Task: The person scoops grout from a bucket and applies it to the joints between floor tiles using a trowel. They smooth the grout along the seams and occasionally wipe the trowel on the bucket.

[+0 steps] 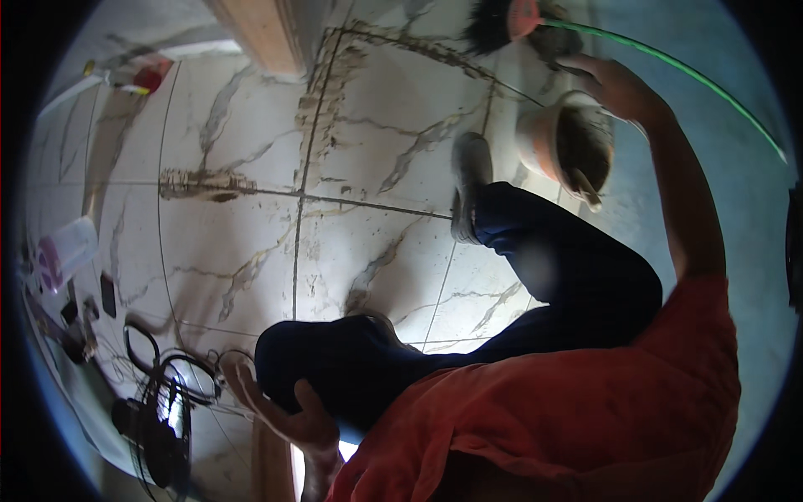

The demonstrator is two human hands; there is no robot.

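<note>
My left hand (293,410) is at the lower left beside my bent knee, fingers apart and holding nothing. My right hand (615,92) reaches to the upper right, its fingers curled at a dark grey, crumpled item (559,43) that I cannot make out. Just below that hand stands an orange and white bucket (535,138), grimy inside, with a tool handle (592,197) at its rim. A dark broom head with a pink top (523,17) lies by the grey item, its green handle (669,58) stretching right.
White veined floor tiles (376,100) have dirty joints. Tangled cables and a black fan-like object (150,427) lie lower left, near a clear pink-lidded container (67,251) and a dark phone-like object (109,293). A red-and-yellow item (146,77) lies upper left. A wooden post (259,33) stands behind.
</note>
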